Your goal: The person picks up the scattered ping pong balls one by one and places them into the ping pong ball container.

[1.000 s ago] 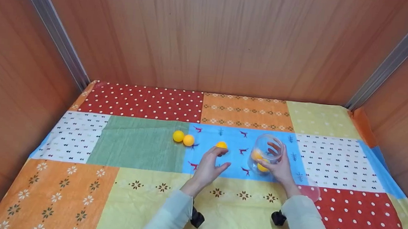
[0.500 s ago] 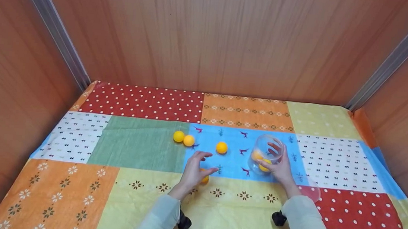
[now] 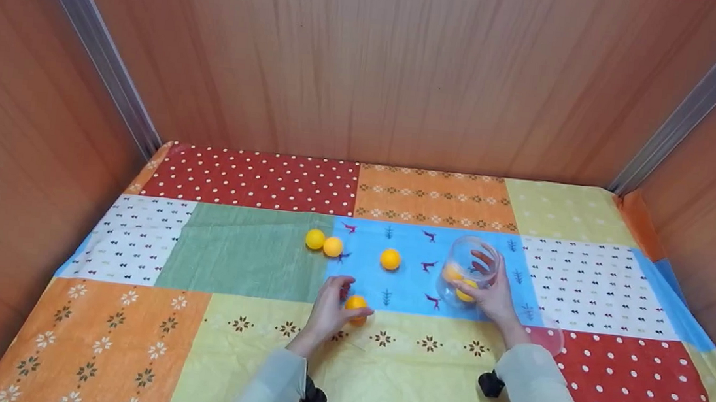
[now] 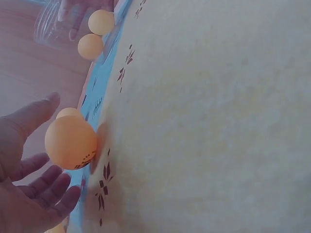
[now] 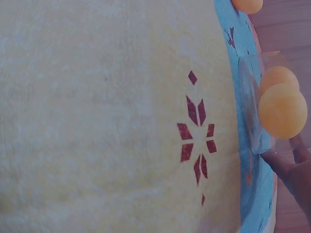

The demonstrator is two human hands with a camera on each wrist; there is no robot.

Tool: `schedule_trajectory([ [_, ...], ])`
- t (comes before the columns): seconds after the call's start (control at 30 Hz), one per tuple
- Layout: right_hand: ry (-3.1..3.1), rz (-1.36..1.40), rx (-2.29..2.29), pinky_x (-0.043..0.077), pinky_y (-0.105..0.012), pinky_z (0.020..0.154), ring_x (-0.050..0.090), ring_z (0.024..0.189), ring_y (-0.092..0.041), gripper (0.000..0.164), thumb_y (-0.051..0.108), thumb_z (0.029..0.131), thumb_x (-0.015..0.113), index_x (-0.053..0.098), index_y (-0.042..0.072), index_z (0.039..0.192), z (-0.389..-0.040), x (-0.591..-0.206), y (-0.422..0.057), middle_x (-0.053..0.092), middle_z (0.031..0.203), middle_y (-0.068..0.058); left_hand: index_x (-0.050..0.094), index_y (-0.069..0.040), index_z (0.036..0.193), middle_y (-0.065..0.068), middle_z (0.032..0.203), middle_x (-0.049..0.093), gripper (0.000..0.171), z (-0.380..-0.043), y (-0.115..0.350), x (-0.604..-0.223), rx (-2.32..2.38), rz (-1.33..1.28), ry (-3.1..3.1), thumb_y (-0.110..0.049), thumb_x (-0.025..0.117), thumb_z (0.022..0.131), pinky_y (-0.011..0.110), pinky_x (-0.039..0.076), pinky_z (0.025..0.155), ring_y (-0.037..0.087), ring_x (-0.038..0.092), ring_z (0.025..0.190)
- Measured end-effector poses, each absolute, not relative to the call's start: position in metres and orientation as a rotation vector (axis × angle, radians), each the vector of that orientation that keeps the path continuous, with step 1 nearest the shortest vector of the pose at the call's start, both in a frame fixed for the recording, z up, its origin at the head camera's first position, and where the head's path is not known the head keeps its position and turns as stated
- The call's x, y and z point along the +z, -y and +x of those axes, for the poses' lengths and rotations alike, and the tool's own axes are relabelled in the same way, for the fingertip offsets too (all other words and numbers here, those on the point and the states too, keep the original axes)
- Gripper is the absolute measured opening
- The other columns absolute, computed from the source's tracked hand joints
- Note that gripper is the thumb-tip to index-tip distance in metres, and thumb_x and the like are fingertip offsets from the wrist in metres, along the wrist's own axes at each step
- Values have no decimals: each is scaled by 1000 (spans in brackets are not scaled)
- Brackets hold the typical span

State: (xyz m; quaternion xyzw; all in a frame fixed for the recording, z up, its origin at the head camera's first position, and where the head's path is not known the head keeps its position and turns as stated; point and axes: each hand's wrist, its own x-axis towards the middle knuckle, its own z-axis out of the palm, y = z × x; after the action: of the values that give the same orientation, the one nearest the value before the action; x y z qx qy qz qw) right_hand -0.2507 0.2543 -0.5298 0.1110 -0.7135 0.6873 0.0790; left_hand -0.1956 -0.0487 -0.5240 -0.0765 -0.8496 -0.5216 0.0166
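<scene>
My left hand (image 3: 326,313) is spread around an orange ping-pong ball (image 3: 356,306) on the cloth near the blue patch's front edge. In the left wrist view, the thumb and fingers (image 4: 60,194) stand on either side of this printed ball (image 4: 71,142), with a gap visible. My right hand (image 3: 494,299) grips a clear plastic jar (image 3: 466,247) by its right side. Inside the jar sit two ping-pong balls, one yellow-orange (image 3: 465,291) and one paler (image 3: 453,273). Between the hands lies another ping-pong ball (image 3: 390,259).
Two more ping-pong balls, a yellow one (image 3: 315,239) and an orange one (image 3: 332,246), lie side by side at the green patch's right edge. A clear round lid (image 3: 553,338) lies by my right forearm. Wooden panels (image 3: 371,64) enclose the patchwork cloth (image 3: 247,256).
My left hand has moved left and towards me, from the middle ball to the nearer one, which it now surrounds. My right hand and the jar have stayed in place.
</scene>
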Motion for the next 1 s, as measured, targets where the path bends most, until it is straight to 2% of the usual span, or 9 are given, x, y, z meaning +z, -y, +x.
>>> schedule_trajectory([
  [0.13, 2160, 314, 2051, 21, -52, 99, 28, 121, -42, 84, -6, 67, 72, 22, 4, 134, -250, -529, -255, 31, 132, -28, 48, 6, 112, 17, 93, 48, 57, -195, 50, -525, -1605, -211, 2674, -19, 76, 69, 33, 37, 69, 27, 43, 80],
  [0.4, 2165, 292, 2076, 21, -51, 100, 28, 122, -41, 84, -4, 67, 73, 23, 6, 134, -250, -528, -254, 31, 132, -26, 48, 6, 106, 15, 93, 48, 55, -196, 50, -527, -1609, -154, 2705, -18, 78, 66, 35, 40, 72, 24, 44, 80],
  [0.7, 2162, 291, 2058, 21, -52, 99, 29, 121, -41, 83, -5, 67, 73, 24, 6, 133, -251, -530, -254, 32, 132, -26, 50, 2, 91, 7, 85, 48, 41, -193, 49, -529, -1564, -118, 2741, -16, 78, 67, 33, 43, 71, 22, 48, 78],
  [1.0, 2152, 313, 2056, 22, -52, 98, 29, 120, -41, 83, -5, 67, 73, 24, 6, 134, -251, -529, -254, 32, 132, -27, 52, 1, 89, 6, 83, 49, 39, -192, 48, -525, -1544, -118, 2744, -17, 78, 66, 31, 41, 68, 20, 46, 75],
])
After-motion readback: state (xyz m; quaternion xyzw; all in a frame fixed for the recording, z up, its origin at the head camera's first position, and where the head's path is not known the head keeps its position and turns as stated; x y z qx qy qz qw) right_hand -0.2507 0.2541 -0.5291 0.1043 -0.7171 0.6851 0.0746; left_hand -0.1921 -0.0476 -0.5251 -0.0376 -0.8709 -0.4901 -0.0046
